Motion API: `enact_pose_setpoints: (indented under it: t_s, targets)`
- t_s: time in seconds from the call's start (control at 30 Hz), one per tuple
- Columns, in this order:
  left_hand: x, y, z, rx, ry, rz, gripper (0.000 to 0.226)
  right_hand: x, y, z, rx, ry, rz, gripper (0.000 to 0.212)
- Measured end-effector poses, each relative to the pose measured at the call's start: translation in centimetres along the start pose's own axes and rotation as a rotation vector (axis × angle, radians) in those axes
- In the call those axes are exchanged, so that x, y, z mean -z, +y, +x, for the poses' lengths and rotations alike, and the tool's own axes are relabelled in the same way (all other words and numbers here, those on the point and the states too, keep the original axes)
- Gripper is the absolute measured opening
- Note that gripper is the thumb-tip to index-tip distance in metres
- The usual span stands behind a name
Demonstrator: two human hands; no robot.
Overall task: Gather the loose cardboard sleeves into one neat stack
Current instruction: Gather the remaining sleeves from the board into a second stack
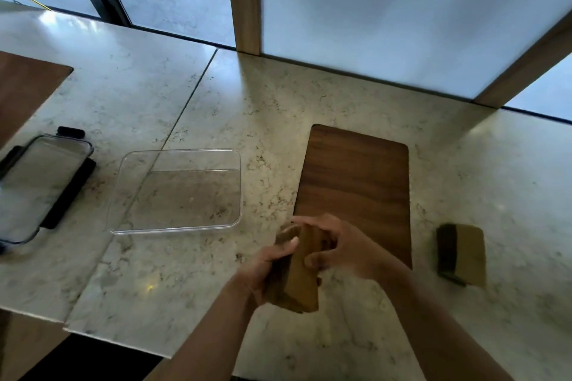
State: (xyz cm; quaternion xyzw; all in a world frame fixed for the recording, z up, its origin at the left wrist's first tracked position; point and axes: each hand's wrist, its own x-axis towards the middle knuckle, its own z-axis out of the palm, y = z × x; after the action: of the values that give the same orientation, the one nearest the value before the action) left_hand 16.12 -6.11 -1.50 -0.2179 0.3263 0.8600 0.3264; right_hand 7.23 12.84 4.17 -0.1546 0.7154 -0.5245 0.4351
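Your left grip [266, 269] and right grip [343, 247] clutch plain brown sleeves [301, 284]; more sleeves [462, 254] lie right.

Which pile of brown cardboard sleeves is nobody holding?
The small sleeve pile lying on the marble counter, right of the wooden board. The other bundle is gripped by both hands.

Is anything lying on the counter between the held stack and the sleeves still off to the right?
Only the wooden board lies between them, flat. Both hands, left and right, grip the stack by its near left corner; the loose sleeves sit on the counter past its right edge.
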Motion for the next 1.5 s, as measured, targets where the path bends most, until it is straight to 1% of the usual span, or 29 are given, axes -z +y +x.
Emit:
enact_pose_setpoints:
  t_s: [0.07,0.1,0.13,0.17,0.2,0.23,0.27,0.3,0.33,0.37,0.4,0.43,0.47,0.57,0.63,0.67,0.7,0.73,0.83,0.93,1.0,1.03,1.13,1.2,1.27,1.3,1.33,1.43,1.5]
  targets:
    - [0.4,-1.0,-0.8,0.012,0.003,-0.033,0.098,-1.3,1.0,0.1,0.019,0.054,-0.132,0.075]
    - [0.8,-1.5,-1.2,0.002,0.015,-0.062,0.101,-1.8,1.7,0.2,0.039,0.076,-0.139,0.076]
    - [1.4,-2.1,-1.6,-0.018,0.025,-0.092,0.102,-2.4,2.5,0.3,0.05,0.118,-0.072,0.074]
    - [1.8,-2.5,-2.2,-0.044,0.023,-0.125,0.102,-2.9,3.3,0.5,0.025,0.214,0.052,0.069]
    - [2.2,-2.9,-2.6,-0.077,-0.002,-0.168,0.102,-3.5,4.1,0.8,-0.041,0.361,0.153,0.063]
    - [2.7,-3.4,-3.0,-0.109,-0.028,-0.221,0.103,-4.1,4.8,1.3,-0.131,0.536,0.146,0.059]
    - [3.1,-3.6,-3.2,-0.139,-0.031,-0.275,0.106,-4.6,5.6,1.9,-0.238,0.688,-0.013,0.057]
    - [3.5,-3.8,-3.5,-0.162,-0.007,-0.316,0.108,-5.4,6.4,2.2,-0.331,0.755,-0.25,0.059]
    - [3.8,-3.9,-3.6,-0.195,0.039,-0.339,0.105,-6.3,7.0,2.5,-0.38,0.76,-0.499,0.065]
    - [4.1,-4.0,-3.7,-0.232,0.088,-0.342,0.095,-7.3,7.2,2.7,-0.383,0.744,-0.688,0.069]
    - [4.3,-4.1,-3.8,-0.262,0.123,-0.346,0.081,-8.2,7.5,2.9,-0.363,0.74,-0.785,0.07]
    - [4.4,-4.1,-4.0,-0.278,0.155,-0.364,0.069,-8.9,7.5,3.1,-0.343,0.753,-0.794,0.068]
    - [4.6,-4.2,-4.0,-0.285,0.188,-0.392,0.062,-9.1,7.5,3.2,-0.329,0.774,-0.724,0.063]
    - [5.4,-4.2,-4.4,-0.274,0.286,-0.417,0.058,-8.5,7.0,3.3,-0.313,0.85,-0.288,0.041]
    - [5.4,-4.0,-4.6,-0.221,0.32,-0.384,0.061,-7.4,6.9,3.0,-0.305,0.857,0.02,0.029]
    - [5.4,-4.0,-4.6,-0.191,0.327,-0.36,0.063,-7.1,6.7,2.7,-0.276,0.836,0.186,0.027]
    - [5.3,-4.0,-4.6,-0.173,0.325,-0.338,0.063,-7.0,6.3,2.4,-0.243,0.805,0.301,0.026]
    - [5.3,-3.9,-4.5,-0.165,0.319,-0.321,0.062,-7.0,5.9,2.0,-0.214,0.776,0.355,0.026]
    - [4.9,-3.6,-4.2,-0.146,0.277,-0.278,0.059,-7.4,4.6,1.0,-0.147,0.741,0.35,0.015]
    - [4.4,-3.1,-3.7,-0.156,0.244,-0.259,0.074,-7.7,3.3,0.2,-0.17,0.729,0.397,0.012]
    - [4.3,-2.7,-3.6,-0.159,0.216,-0.273,0.082,-7.4,2.5,-0.3,-0.152,0.659,0.328,0.011]
    - [4.3,-2.5,-3.5,-0.149,0.197,-0.269,0.084,-7.1,2.1,-0.7,-0.116,0.578,0.255,0.014]
    - [4.2,-1.8,-3.5,-0.075,0.126,-0.21,0.088,-5.2,0.6,-1.9,-0.035,0.23,0.065,0.018]
    - [4.0,-1.4,-3.6,-0.022,0.062,-0.127,0.083,-4.2,-0.3,-1.7,-0.016,0.064,-0.113,0.022]
    - [3.6,-1.3,-3.5,0.002,-0.012,-0.073,0.073,-4.3,-0.9,-0.8,0.03,-0.014,-0.25,0.035]
    - [3.2,-1.3,-3.4,0.006,-0.036,-0.07,0.069,-4.6,-1.1,-0.2,0.056,0.003,-0.276,0.044]
    - [3.1,-1.5,-3.3,0.003,-0.042,-0.083,0.068,-5.1,-1.0,0.3,0.095,0.053,-0.293,0.051]
    - [3.5,-2.2,-3.1,-0.019,0.004,-0.16,0.077,-6.3,0.1,1.1,0.265,0.329,-0.325,0.067]
    - [3.8,-2.6,-3.1,-0.01,-0.018,-0.225,0.084,-6.9,1.1,1.2,0.316,0.473,-0.3,0.071]
